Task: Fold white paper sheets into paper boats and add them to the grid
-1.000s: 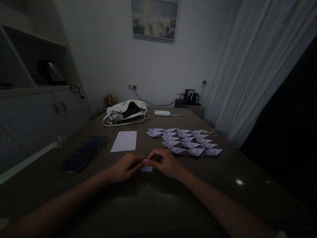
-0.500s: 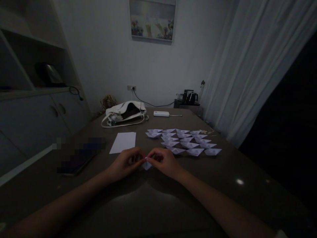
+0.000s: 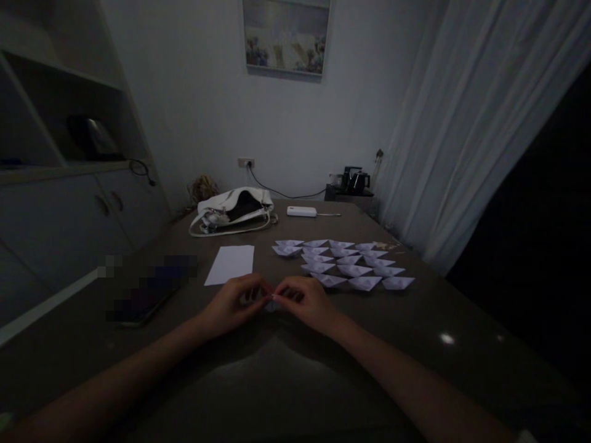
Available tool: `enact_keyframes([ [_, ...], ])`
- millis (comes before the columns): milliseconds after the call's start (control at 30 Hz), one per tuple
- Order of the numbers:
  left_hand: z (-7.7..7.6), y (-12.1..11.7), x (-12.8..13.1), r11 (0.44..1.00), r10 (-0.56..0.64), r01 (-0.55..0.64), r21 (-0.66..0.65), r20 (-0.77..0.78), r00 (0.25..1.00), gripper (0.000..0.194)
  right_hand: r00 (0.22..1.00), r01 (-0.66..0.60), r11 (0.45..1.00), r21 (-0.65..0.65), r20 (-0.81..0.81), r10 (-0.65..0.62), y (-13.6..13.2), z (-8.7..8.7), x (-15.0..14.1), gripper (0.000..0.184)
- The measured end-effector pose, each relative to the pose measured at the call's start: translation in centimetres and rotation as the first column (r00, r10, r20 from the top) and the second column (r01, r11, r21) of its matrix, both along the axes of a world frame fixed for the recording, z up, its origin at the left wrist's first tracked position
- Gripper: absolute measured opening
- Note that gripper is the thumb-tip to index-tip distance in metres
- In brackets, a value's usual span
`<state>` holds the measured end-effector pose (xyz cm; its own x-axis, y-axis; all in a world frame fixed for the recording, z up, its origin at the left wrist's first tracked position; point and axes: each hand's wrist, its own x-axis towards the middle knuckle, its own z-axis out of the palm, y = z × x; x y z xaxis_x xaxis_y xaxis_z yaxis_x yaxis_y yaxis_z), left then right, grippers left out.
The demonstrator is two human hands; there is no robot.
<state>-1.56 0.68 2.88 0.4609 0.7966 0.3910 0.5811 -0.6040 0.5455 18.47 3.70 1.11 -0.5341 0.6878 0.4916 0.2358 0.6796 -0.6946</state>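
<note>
Between my fingertips, low over the table's middle, is a small folded piece of white paper (image 3: 272, 304), mostly hidden by the fingers. My left hand (image 3: 237, 303) pinches its left side with thumb and forefinger. From the other side my right hand (image 3: 307, 301) pinches it the same way, and the two hands nearly touch. Just beyond the right hand, several white paper boats (image 3: 353, 270) stand in rows. A stack of blank white paper (image 3: 231, 264) lies flat beyond the left hand.
A white handbag (image 3: 235, 209) and a white power bank (image 3: 301, 211) with a short cord lie toward the table's far end. At the left, a dark, partly pixelated flat device (image 3: 152, 298) rests on the brown table (image 3: 286, 394). Small scraps (image 3: 385, 245) lie behind the boats.
The folded paper between my fingers shows less of its lower point than before. Both hands keep nearly the same place and pinch.
</note>
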Motion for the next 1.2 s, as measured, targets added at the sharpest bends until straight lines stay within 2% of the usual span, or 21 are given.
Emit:
enact_keyframes([
  [233,0.3,-0.1,0.0,1.000,0.022,-0.021,0.013,-0.028,0.999,0.016,0.999,0.044,0.999,0.000,0.016,-0.044,0.2,-0.3,-0.1,0.008],
  [500,0.2,0.0,-0.1,0.999,0.030,-0.029,0.030,-0.028,0.999,0.014,0.999,0.021,0.999,0.026,0.029,-0.022,-0.2,0.3,-0.2,0.005],
  [767,0.2,0.4,-0.6,0.994,0.095,-0.097,0.045,0.037,0.995,0.016,0.997,0.067,0.997,0.037,-0.048,-0.065,0.3,0.3,0.1,0.006],
  [933,0.0,0.7,-0.8,0.989,0.139,-0.143,0.039,0.088,0.986,0.020,0.987,0.093,0.995,-0.021,-0.130,-0.095,0.8,-0.1,0.1,0.006],
  [1200,0.0,1.0,-0.9,0.977,0.202,-0.211,0.030,0.186,0.962,0.022,0.952,0.057,0.967,-0.247,-0.278,-0.127,1.5,-0.4,0.1,0.010],
])
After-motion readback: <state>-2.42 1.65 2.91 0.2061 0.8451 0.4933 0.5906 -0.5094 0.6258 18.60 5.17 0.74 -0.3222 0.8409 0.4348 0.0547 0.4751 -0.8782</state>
